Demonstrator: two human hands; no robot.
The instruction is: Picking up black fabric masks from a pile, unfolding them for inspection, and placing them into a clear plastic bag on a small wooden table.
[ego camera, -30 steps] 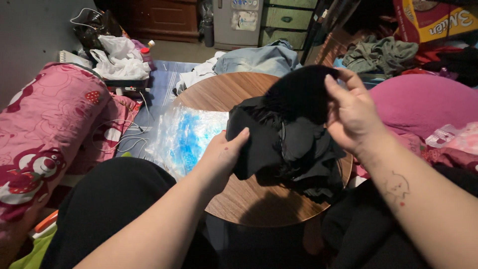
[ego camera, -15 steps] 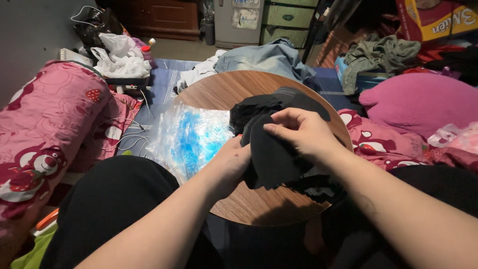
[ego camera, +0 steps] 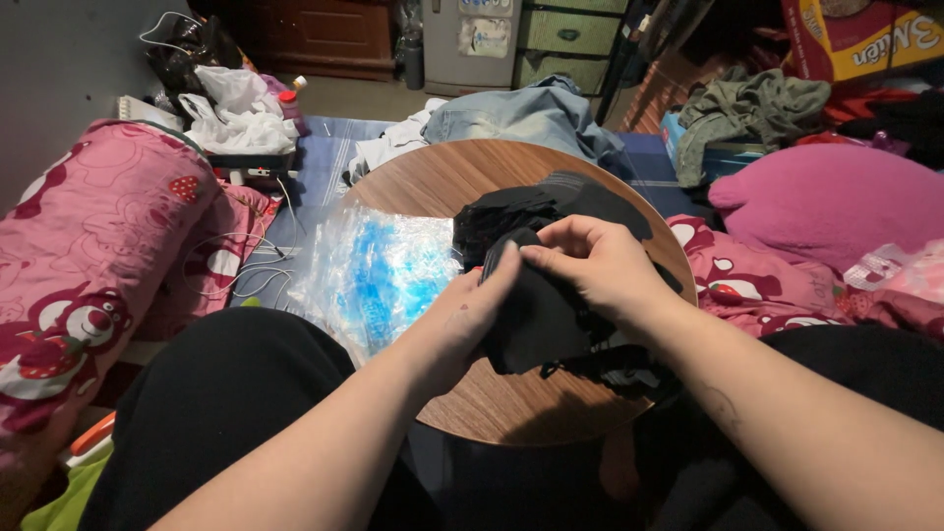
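1. Your right hand (ego camera: 595,265) pinches the black garment (ego camera: 546,315) at frame centre, on the round wooden table (ego camera: 442,177).
2. Your left hand (ego camera: 462,320) grips its left edge; the cloth lies between both hands.

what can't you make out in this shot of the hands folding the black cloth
Head view only:
- Black cloth: what garment it is; bunched, dark, partly under both hands.
- Left hand: fingertips hidden by the cloth.
- Right hand: palm faces down, grip unseen.
- Round table: near edge covered by arms and cloth.
- Plastic bag: blue contents blurred through the film.
- Yellow box: cut off by the top edge.
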